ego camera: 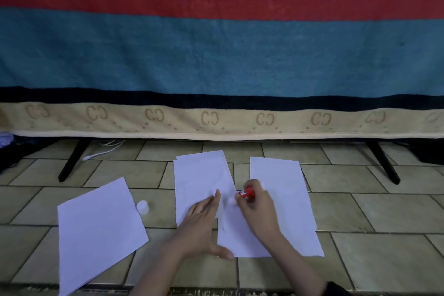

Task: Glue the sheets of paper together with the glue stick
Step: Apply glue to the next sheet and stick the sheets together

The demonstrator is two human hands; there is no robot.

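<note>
1. On the tiled floor (360, 211), three groups of white paper lie side by side before a hanging blue blanket (216, 55) with a red stripe and a beige patterned border
2. Left sheet (98, 230): lies alone, turned at an angle, apart from the others
3. Middle sheets (199, 175): two lie stacked and slightly askew, the lower one's edge showing at the top and right; a further sheet (236, 235) overlaps their lower right corner and reaches toward the person
4. Right sheet (286, 199): lies beside that near sheet, their edges meeting or overlapping under the right arm; which, I cannot tell
5. Left hand (201, 226): fingers straight and spread, pressed flat on the middle sheets, thumb stretched out to the lower edge of the near sheet
6. Right hand (257, 209): fingers curled round the red glue stick (246, 193), which points left and down; its pale tip meets the paper just right of the left fingertips, though that spot is blurred
7. White cap (143, 206): stands on the floor between the left sheet and the middle sheets, touching neither
8. Black stand legs (72, 163) show under the blanket at both sides, with a white cable (103, 151) near the left one
</note>
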